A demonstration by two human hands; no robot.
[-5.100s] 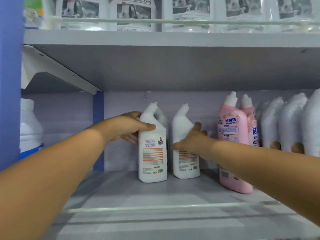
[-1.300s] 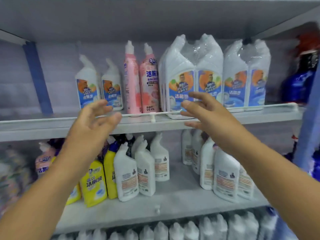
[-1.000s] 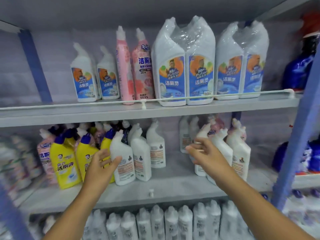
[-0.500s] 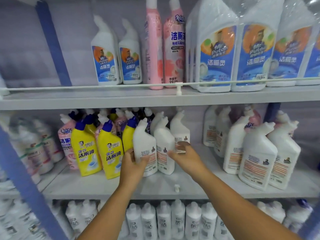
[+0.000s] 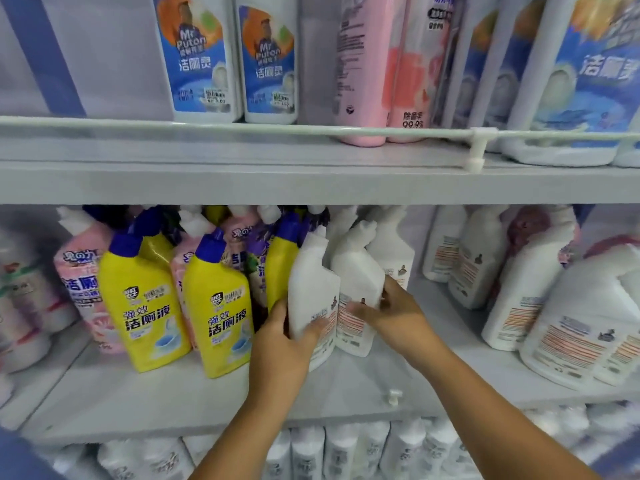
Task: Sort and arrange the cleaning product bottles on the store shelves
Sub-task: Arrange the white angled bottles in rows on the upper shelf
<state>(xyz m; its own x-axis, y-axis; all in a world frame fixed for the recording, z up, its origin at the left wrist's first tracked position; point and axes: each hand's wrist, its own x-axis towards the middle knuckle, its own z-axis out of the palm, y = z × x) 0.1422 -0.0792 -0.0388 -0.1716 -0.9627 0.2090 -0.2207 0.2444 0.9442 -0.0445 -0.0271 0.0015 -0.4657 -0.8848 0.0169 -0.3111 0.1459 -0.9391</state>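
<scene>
On the middle shelf (image 5: 145, 403) stand two white angled-neck bottles with their back labels toward me. My left hand (image 5: 282, 341) grips the left white bottle (image 5: 311, 282) low on its body, thumb across the front label. My right hand (image 5: 391, 313) holds the right white bottle (image 5: 358, 275), fingers round its right side and thumb on the label. A third white bottle (image 5: 393, 252) stands just behind them. Yellow bottles with blue caps (image 5: 221, 306) stand directly left of my left hand.
Pink bottles (image 5: 78, 282) sit behind the yellow ones. More white bottles (image 5: 519, 299) lean at the right of the same shelf. The upper shelf (image 5: 311, 181) carries blue-labelled white bottles (image 5: 197, 57) and pink bottles (image 5: 363, 74) behind a white rail. White caps fill the bottom shelf (image 5: 346, 452).
My view dropped from the upper shelf to the middle one. Both hands moved down and in, and each has closed around a white bottle.
</scene>
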